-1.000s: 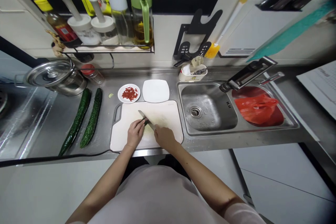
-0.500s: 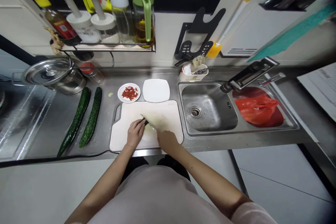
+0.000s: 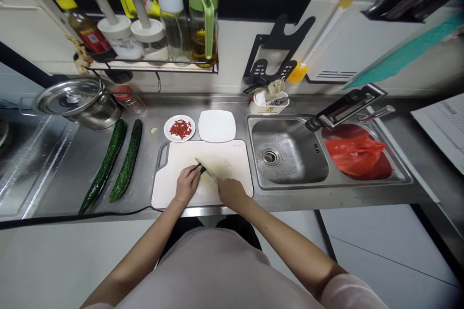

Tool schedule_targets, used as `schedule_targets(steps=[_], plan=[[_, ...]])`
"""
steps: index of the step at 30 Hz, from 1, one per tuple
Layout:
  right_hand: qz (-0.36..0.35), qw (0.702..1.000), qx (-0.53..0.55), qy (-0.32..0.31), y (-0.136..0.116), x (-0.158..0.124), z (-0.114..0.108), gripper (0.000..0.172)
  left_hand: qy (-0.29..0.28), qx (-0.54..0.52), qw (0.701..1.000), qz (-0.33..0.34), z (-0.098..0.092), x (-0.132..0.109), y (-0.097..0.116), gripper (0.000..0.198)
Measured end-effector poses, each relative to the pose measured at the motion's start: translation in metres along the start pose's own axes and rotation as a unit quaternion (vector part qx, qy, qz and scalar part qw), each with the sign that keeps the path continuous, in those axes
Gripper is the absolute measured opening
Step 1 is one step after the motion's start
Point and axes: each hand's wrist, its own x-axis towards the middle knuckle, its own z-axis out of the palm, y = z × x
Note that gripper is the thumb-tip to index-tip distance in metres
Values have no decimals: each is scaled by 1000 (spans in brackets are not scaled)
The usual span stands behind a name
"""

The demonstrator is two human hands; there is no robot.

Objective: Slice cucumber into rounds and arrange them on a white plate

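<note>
On the board (image 3: 170, 188), near its front edge, the right hand (image 3: 232, 193) grips the knife (image 3: 206, 170) by its handle. The left hand (image 3: 186, 186) has curled fingers pressing on something too small to tell, touching the blade. I think the blade could nick these fingertips, because they are so close.

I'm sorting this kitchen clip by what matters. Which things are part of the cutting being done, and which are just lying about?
In use:
- knife, held by the right hand
- left hand at the blade
- cutting board

Lying about:
- two cucumbers
- dish of red bits
- white plate
- lidded pot
- sink
</note>
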Motion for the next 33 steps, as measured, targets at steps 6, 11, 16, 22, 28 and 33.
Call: schedule_targets(steps=[6,11,16,22,28,33], plan=[[-6,1000,9,10,-2,5,-4,30,-1,-1,1000,-10,1,0,-1,28],[-21,999,0,37,-3,19,3,29,2,-3,1000,-9,3,-1,-3,27],[-26,997,0,69,-6,31,9,28,8,-1,1000,-6,3,0,-2,27],[-9,1000,5,25,-2,17,10,29,6,8,1000,0,2,0,-1,26],[-15,999,8,47,-5,22,12,29,12,14,1000,6,3,0,-1,26],[-19,997,1,80,-12,37,17,27,24,12,999,17,3,0,-1,25]])
